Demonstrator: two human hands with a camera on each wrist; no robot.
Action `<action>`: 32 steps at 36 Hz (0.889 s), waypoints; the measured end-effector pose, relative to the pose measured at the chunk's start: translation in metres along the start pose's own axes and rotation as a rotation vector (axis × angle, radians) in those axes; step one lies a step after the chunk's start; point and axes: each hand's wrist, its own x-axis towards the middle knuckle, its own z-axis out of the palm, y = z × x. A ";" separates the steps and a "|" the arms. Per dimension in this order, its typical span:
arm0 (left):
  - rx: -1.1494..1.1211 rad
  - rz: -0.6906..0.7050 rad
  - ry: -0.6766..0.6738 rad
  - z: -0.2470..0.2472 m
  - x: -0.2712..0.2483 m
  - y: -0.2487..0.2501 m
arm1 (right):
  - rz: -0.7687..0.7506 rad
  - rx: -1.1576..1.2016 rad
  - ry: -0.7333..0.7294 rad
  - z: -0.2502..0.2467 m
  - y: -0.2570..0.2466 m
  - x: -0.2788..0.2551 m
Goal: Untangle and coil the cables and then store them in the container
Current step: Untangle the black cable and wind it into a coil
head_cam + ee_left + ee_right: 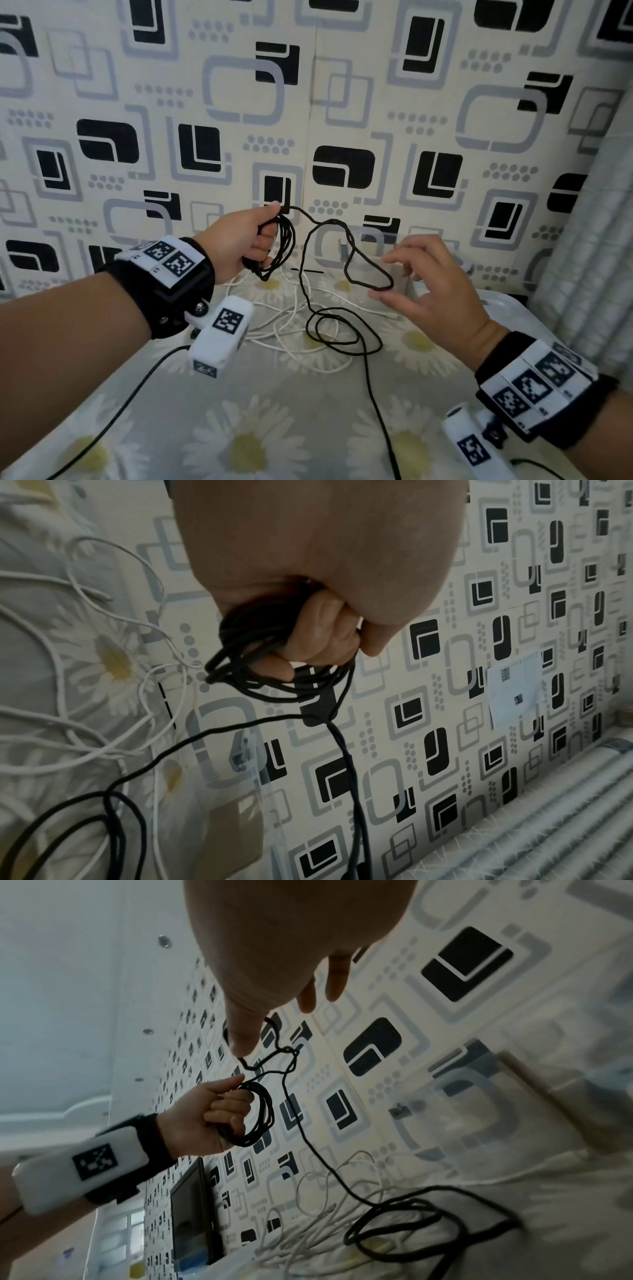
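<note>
My left hand (pixel 246 240) is raised in front of the wall and grips a small coil of black cable (pixel 286 240) in its curled fingers; the left wrist view shows the coil (pixel 246 642) wound round those fingers. From the coil the black cable runs right into a hanging loop (pixel 368 270), then drops to loose rings on the bed (pixel 342 332). My right hand (pixel 428 291) is spread, thumb and fingers straight on either side of that loop, the cable passing by the thumb tip (pixel 240 1045). A tangled white cable (pixel 291 325) lies under the black one. A clear plastic container (pixel 366 240) stands at the wall.
The daisy-print sheet (pixel 239 428) covers the bed. Patterned wallpaper rises right behind the cables, and a grey curtain (pixel 589 240) hangs at the right. A thin black wire (pixel 137 387) trails from my left wrist device. A dark screen (pixel 192 1218) stands at the left in the right wrist view.
</note>
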 end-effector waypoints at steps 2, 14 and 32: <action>0.003 -0.004 0.006 -0.001 0.001 -0.001 | -0.072 -0.002 -0.041 -0.002 0.001 0.000; 0.084 -0.001 0.009 -0.003 0.002 -0.005 | 0.226 0.076 0.139 -0.010 0.012 0.010; 0.079 -0.006 -0.112 0.012 -0.007 0.001 | 1.147 0.667 0.124 0.009 0.023 0.020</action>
